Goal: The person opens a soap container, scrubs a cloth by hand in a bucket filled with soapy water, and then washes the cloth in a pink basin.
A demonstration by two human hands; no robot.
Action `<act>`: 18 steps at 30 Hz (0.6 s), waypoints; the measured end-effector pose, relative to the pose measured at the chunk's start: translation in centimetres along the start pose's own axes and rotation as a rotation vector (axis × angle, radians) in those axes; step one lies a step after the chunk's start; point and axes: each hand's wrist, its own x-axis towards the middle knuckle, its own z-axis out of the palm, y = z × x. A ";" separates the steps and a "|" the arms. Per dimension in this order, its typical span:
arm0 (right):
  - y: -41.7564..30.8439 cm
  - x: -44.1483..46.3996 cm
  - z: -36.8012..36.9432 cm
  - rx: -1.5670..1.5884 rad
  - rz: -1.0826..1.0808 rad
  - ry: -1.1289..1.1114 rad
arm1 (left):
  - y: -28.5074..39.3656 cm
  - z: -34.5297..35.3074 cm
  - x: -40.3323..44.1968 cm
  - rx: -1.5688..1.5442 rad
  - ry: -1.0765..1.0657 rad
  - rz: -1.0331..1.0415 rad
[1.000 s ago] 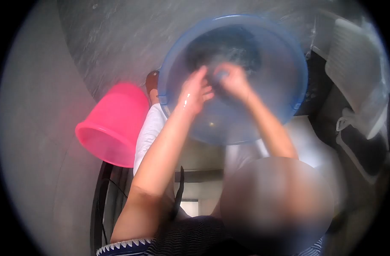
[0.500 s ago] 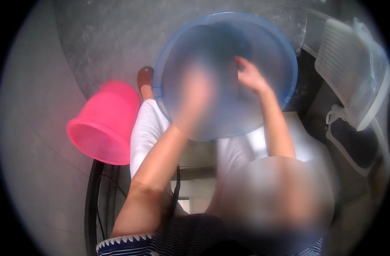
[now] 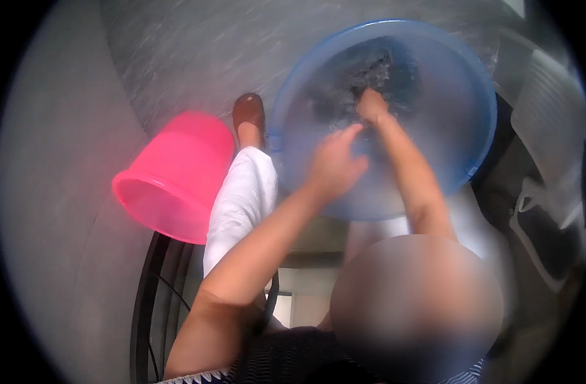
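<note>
A large blue basin (image 3: 482, 115) holds water and a dark, wet item (image 3: 402, 70) that looks like cloth, blurred under the surface. My left hand (image 3: 338, 161) is over the near left part of the basin, its fingers apart and nothing seen in it. Further in, my right hand (image 3: 372, 106) is closed at the near edge of the dark item, with splashing water around it. What its fingers hold is hidden by blur and water.
A pink bucket (image 3: 184, 173) lies tilted to the left, beside my leg in white trousers and a brown shoe (image 3: 249, 110). At the right are a pale ribbed washboard (image 3: 549, 109) and a dark pad with a light edge (image 3: 546, 233). The floor is grey.
My left hand has drawn back toward the basin's near left side. My right hand has closed and moved to the dark item. The view has shifted, so the basin appears further right.
</note>
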 end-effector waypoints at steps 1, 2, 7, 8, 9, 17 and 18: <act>0.0 -0.1 -0.7 0.099 -0.017 0.006 | -0.6 0.3 0.1 -0.142 0.045 -0.024; 1.3 0.1 -2.6 0.197 -0.032 0.017 | -1.6 1.0 0.5 -0.284 0.091 -0.043; 1.3 -3.7 -5.7 0.572 -0.309 0.433 | 0.6 -0.9 2.4 -1.092 0.211 -0.488; -0.2 -7.1 -5.3 0.559 -0.561 0.473 | 0.4 -1.2 2.8 -1.180 0.266 -0.551; -1.7 -11.5 -5.8 0.663 -0.630 0.378 | 0.1 -1.6 3.2 -1.267 0.322 -0.615; -6.9 -21.8 -5.1 0.630 -0.755 0.542 | -7.2 1.9 5.1 -0.968 0.239 -0.319; -6.9 -17.5 -4.3 0.687 -0.602 0.622 | -4.1 1.2 4.2 -1.231 0.313 -0.534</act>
